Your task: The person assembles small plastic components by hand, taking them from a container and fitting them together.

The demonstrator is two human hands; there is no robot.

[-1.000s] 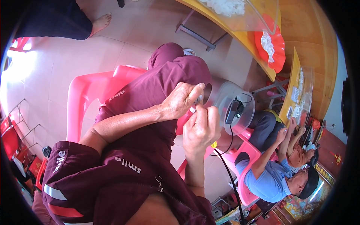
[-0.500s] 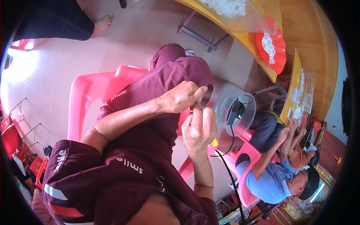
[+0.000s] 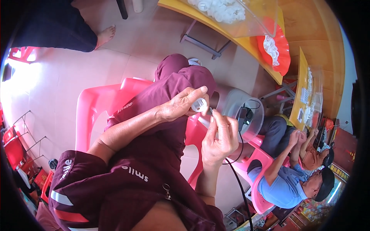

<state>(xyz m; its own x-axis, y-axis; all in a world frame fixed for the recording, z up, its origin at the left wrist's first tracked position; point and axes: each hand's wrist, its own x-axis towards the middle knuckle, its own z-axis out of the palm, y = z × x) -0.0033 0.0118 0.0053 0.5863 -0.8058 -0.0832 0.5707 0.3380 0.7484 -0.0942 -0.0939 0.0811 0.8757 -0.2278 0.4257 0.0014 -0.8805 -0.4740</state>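
Note:
Above my maroon-clad lap, my left hand [image 3: 182, 104] is closed around a small white round plastic piece [image 3: 199, 104], its open face with slots turned up. Just to the right, my right hand [image 3: 222, 139] pinches a thin dark tool [image 3: 210, 111] between thumb and forefinger. The tool's tip is close to the edge of the white piece; whether they touch is hidden by my left fingers.
A clear tub [image 3: 246, 133] holding a black adapter with a cable stands right of my hands. Ahead, a yellow table [image 3: 216, 24] carries a clear box of white pieces and a red scalloped dish [image 3: 283, 50]. Co-workers sit at right on pink chairs [image 3: 257, 192].
My left hand has turned so the white piece's open face shows. My right hand has drawn slightly right and down, with its fingers looser and the tool now visible.

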